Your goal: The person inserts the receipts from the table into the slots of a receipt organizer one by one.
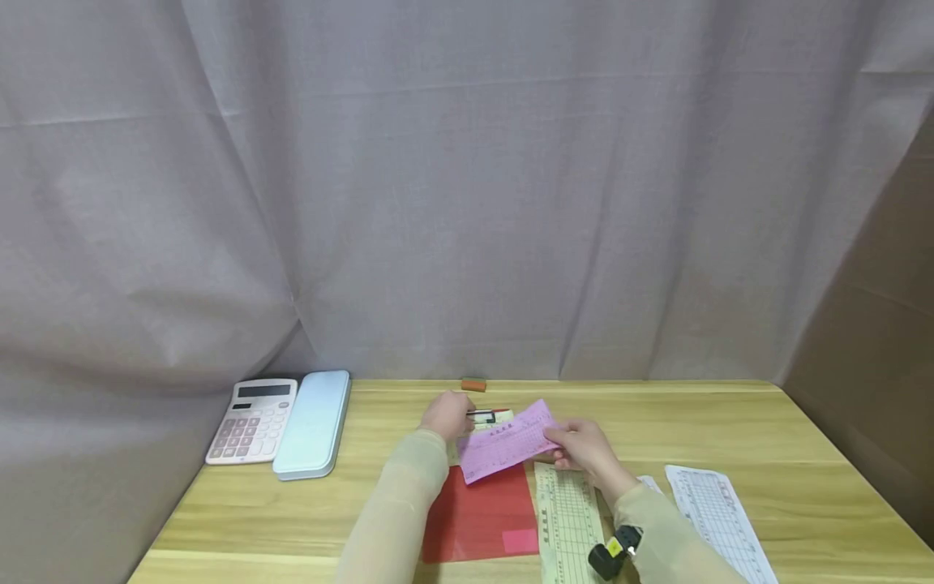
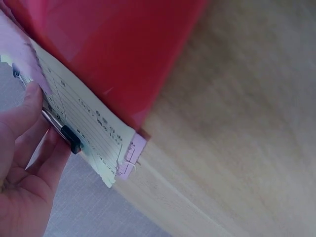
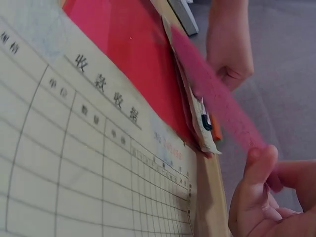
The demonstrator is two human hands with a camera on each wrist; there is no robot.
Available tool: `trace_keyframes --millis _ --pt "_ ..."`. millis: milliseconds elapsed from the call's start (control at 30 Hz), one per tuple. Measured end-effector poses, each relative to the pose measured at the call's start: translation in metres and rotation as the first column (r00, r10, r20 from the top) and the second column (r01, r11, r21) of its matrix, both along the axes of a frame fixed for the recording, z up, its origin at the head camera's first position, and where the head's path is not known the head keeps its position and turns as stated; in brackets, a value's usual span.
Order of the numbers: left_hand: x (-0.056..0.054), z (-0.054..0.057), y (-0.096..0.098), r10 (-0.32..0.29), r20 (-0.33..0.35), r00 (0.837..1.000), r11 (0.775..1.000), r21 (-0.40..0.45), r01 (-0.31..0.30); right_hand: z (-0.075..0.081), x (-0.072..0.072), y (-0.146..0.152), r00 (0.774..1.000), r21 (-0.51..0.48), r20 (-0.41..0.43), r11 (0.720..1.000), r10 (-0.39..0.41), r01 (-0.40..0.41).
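My left hand [image 1: 447, 415] pinches the torn edge of a pale receipt pad [image 2: 91, 116], thumb on top and fingers underneath. Along that edge lies a slim silver-and-black pen-like item [image 2: 61, 129], close to the fingers. A pink receipt slip [image 1: 505, 446] is raised at a tilt above the pad, its right end pinched between thumb and fingers of my right hand [image 1: 584, 448]. The slip hides part of the pad in the head view. Beneath both is a red folder [image 1: 474, 519] with a pink label near its lower right corner.
A pale yellow receipt sheet [image 1: 569, 519] lies right of the folder, partly under the right forearm. Further right is a white form sheet [image 1: 718, 519]. At the left stand a calculator [image 1: 251, 422] and a light blue case [image 1: 312, 426]. A small brown block [image 1: 473, 385] sits at the back edge.
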State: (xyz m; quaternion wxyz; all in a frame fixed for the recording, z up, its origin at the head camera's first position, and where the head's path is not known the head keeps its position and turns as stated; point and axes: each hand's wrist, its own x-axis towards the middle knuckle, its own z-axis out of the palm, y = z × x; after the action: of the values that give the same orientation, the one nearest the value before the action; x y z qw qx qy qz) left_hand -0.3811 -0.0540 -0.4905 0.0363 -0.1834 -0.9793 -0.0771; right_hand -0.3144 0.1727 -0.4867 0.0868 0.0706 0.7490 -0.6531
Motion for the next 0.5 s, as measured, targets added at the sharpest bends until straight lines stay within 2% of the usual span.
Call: trace_keyframes --millis 200,500 --pt "0.0 0.0 -0.002 -0.013 -0.013 1.0 1.0 0.015 0.013 -0.006 -0.002 -0.013 0.998 0.058 0.026 0.996 0.065 -0.067" --pt "0.0 0.001 -0.002 -0.023 -0.018 1.0 1.0 -0.001 0.023 -0.015 -0.004 -0.031 0.993 0.023 0.091 0.997 0.072 -0.074"
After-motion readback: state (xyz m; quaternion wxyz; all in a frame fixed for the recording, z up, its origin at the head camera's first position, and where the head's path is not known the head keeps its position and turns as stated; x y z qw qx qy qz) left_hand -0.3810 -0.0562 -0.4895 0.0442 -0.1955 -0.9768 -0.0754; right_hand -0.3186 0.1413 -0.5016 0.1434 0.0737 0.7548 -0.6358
